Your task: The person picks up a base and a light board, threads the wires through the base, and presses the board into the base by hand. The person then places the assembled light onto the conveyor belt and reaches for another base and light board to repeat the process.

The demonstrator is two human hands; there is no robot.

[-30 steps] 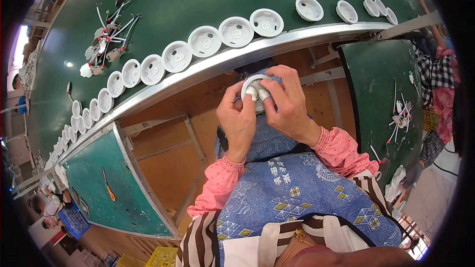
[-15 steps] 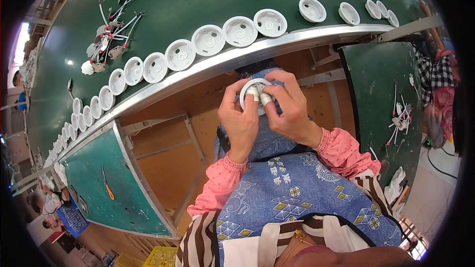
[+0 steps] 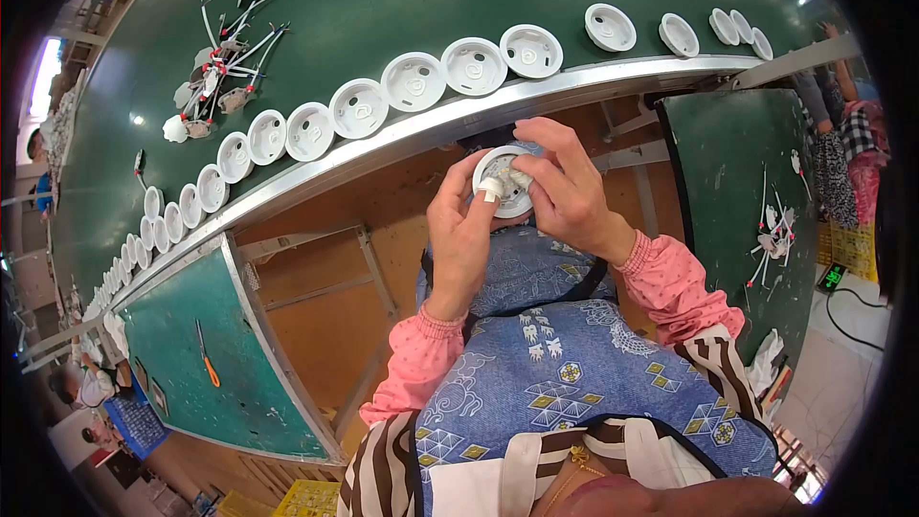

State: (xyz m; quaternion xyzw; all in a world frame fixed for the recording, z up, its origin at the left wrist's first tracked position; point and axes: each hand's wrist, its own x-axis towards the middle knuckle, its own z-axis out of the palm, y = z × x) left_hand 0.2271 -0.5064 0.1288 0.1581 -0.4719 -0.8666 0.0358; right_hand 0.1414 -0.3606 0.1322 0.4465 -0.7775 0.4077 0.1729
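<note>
A small white round housing (image 3: 514,210), with its hollow side facing me and what looks like a small circuit board inside, is held above my lap. My left hand (image 3: 457,235) is closed round its left edge, the light-wrapped thumb reaching over the rim to the inside. At the right edge my right hand (image 3: 572,196) has its thumb and a bent forefinger pressed in a pinch, while the other fingers arch above. The fingertips partly hide the inside. Beyond my hands, a row of similar white housings (image 3: 414,82) lines the table edge.
The green table (image 3: 354,10) has a metal front edge. A pile of wired boards (image 3: 215,77) lies on it. On a left side panel are orange-handled scissors (image 3: 208,364). More wired parts (image 3: 773,237) lie on the right panel. Another person's checked clothing (image 3: 857,134) shows far right.
The housing has tipped so that more of its inside faces me. My right thumb has moved out toward its right edge, and my right fingers have risen slightly.
</note>
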